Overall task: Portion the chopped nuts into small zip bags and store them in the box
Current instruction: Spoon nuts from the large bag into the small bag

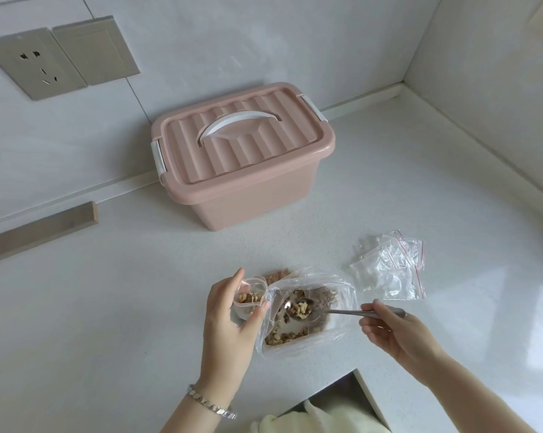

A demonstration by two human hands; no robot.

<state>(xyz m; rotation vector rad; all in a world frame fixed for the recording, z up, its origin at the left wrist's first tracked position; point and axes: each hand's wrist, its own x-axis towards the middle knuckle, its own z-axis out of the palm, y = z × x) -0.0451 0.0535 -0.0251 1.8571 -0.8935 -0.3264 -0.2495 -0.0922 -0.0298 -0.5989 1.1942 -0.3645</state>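
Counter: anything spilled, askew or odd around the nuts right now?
No spill visible. The nuts sit in their tray, the spoon carries a load, and the left hand holds a small bag open. The box is still lidded. Spare bags lie loosely piled.

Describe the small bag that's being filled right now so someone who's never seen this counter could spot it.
Start at the pink lidded storage box by the wall and come straight toward the camera to the left hand. The small zip bag is pinched open there, beside the large nut bag. Unlike the flat empty zip bags on the right, it already holds chopped nuts.
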